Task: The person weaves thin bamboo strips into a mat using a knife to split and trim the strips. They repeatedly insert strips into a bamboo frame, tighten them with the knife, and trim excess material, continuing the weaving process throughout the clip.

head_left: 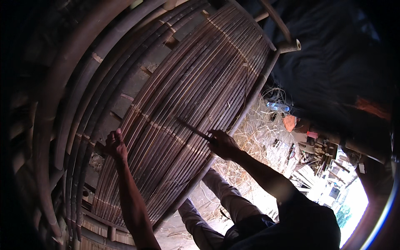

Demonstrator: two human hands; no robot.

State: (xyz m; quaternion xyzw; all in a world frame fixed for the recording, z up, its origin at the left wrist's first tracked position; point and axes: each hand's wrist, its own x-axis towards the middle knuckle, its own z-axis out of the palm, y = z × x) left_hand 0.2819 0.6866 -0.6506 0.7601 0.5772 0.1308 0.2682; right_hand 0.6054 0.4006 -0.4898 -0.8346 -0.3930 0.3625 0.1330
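A slatted bamboo panel of long thin dark strips lies in front of me, crossed by pale bindings. My right hand, over the panel's near right side, is closed around a thin dark knife. Its pointed blade slants up and left above the strips. At the panel's left edge, my left hand is closed with the thumb uppermost, beside the outermost strips. Whatever lies within its fingers is hidden.
Thick curved bamboo poles run along the left. A bamboo rail borders the panel on the right. Pale shavings cover the ground beyond it, with stacked bamboo pieces farther right. A dark sheet hangs at upper right.
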